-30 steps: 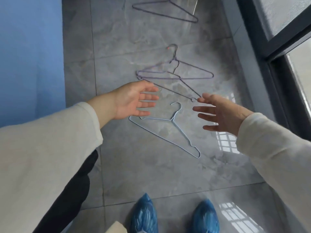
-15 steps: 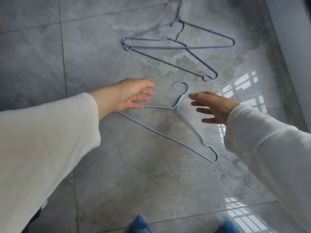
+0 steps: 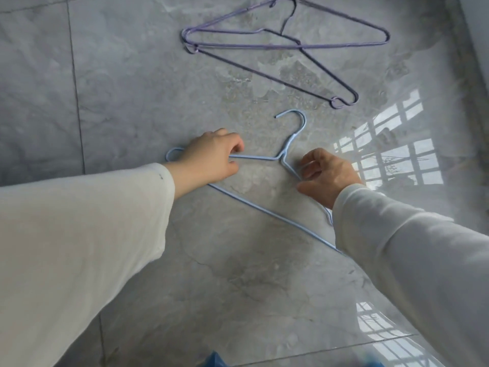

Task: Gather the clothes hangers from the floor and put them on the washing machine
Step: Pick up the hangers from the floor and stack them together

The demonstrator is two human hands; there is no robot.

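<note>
A light blue wire hanger (image 3: 288, 144) lies on the grey tiled floor, hook pointing away from me. My left hand (image 3: 211, 160) is closed around its left shoulder wire. My right hand (image 3: 326, 176) pinches its right shoulder wire close to the neck. The hanger's right end is hidden under my right sleeve. Beyond it lie two overlapping hangers: a purple hanger (image 3: 288, 45) and a dark hanger (image 3: 304, 75) crossing under it. The washing machine is out of view.
Marbled grey floor tiles (image 3: 132, 75) fill the view, with bright window reflections (image 3: 391, 152) at the right. A pale wall base (image 3: 476, 35) runs along the far right. Blue shoe covers (image 3: 214, 361) show at the bottom edge.
I have bent lower and closer to the floor. Both hands went from open and hovering to closing on the blue hanger's two shoulder wires.
</note>
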